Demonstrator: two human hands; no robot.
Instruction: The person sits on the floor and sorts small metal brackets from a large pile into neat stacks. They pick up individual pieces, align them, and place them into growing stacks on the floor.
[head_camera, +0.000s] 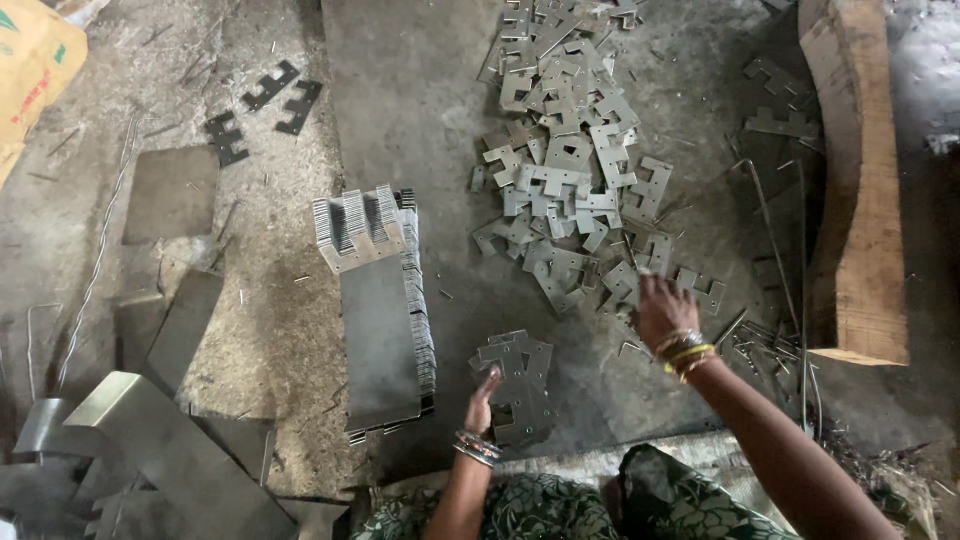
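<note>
Two hands: I see both of mine low over the dusty floor (420, 100), bangles on each wrist.
Left hand (483, 396): it rests on the left edge of the small stack of notched plates (520, 385); fingers close together, touching the stack; I cannot tell whether they pinch a plate.
Right hand (663, 310): up and right of the small stack, at the near edge of the loose pile of plates (570, 180); fingers bent down onto the plates, grip hidden by the back of the hand.
Small stack: on the floor just ahead of my lap.
Tall bundle of plates (378, 300): left of the small stack, lying on its side.
Wooden block (860, 190): far right of the small stack.
Dark plates (270, 100): far up-left of the small stack.
</note>
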